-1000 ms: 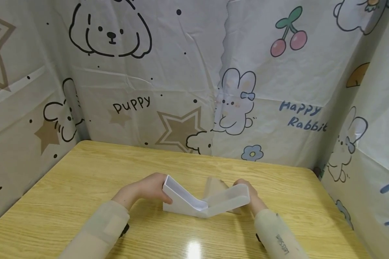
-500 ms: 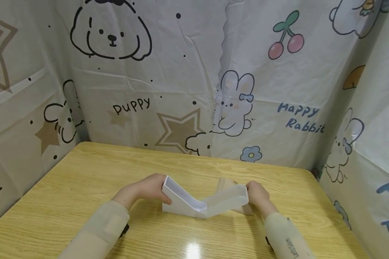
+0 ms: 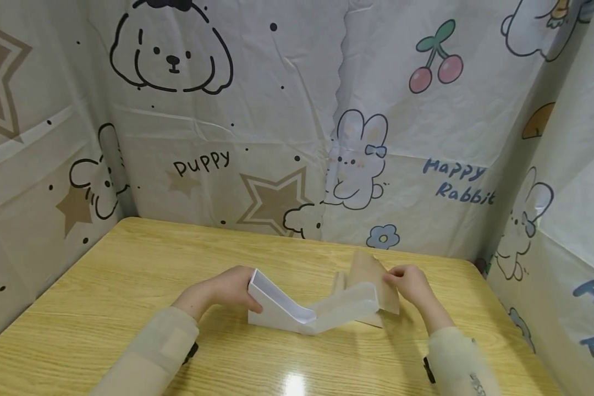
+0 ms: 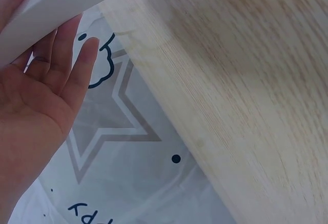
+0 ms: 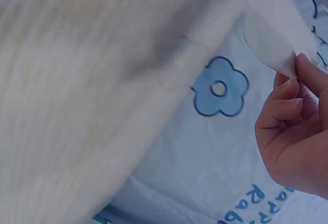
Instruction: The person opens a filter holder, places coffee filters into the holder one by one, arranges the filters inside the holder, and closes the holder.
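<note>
In the head view a white open-topped holder (image 3: 279,320) stands on the table, its left wall sloping down to a low middle. Its right part (image 3: 346,303) looks translucent and slopes up. My left hand (image 3: 230,289) grips the tall left end, thumb on the near side; the left wrist view shows the fingers along the white wall (image 4: 61,8). My right hand (image 3: 412,283) pinches the edge of a thin brown sheet (image 3: 366,275) between thumb and fingers, just behind the translucent part. In the right wrist view this sheet (image 5: 279,26) curves slightly.
Another brown piece (image 3: 373,320) shows low behind the translucent part; how it joins the sheet is unclear. Wood-grain table (image 3: 178,247) runs back to a printed cloth (image 3: 277,110), which also hangs at both sides.
My right hand has moved right from the translucent part's end, and the brown sheet now stands raised in its pinch. The left hand and the white holder have stayed put.
</note>
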### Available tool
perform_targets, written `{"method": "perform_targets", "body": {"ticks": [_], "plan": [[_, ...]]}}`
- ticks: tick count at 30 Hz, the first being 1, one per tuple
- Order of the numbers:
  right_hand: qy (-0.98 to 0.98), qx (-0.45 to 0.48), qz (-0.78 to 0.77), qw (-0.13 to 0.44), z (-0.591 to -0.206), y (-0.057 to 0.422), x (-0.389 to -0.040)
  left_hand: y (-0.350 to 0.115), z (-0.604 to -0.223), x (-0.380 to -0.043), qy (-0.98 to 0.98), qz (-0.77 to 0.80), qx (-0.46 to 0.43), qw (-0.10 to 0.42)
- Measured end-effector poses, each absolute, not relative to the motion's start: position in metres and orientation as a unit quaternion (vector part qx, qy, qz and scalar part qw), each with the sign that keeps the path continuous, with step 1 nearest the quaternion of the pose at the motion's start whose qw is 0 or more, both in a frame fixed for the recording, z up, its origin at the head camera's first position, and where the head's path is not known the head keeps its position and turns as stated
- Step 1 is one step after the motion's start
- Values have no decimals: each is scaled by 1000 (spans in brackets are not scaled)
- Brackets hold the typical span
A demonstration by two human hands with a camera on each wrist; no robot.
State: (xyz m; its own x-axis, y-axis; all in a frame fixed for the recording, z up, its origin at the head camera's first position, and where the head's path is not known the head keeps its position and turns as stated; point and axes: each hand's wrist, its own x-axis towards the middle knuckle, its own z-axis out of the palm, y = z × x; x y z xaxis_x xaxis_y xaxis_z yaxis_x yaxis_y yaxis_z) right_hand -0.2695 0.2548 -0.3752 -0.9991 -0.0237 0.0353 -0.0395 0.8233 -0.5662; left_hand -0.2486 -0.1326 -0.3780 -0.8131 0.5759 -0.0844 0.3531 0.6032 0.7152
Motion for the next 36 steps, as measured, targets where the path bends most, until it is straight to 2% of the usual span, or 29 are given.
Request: {"method": "perform_targets", "body": {"ticks": [7,16,36], "plan": [[-945,18,323,40,-351,266,-267,-132,-379,-249,884,353,268,146],[-933,49,348,82,-320,256,-259,-133,-379,-248,884,353,267,149],[-930,58,353,87,-291,236,-250,-131,-381,-258,885,346,275,146]]}}
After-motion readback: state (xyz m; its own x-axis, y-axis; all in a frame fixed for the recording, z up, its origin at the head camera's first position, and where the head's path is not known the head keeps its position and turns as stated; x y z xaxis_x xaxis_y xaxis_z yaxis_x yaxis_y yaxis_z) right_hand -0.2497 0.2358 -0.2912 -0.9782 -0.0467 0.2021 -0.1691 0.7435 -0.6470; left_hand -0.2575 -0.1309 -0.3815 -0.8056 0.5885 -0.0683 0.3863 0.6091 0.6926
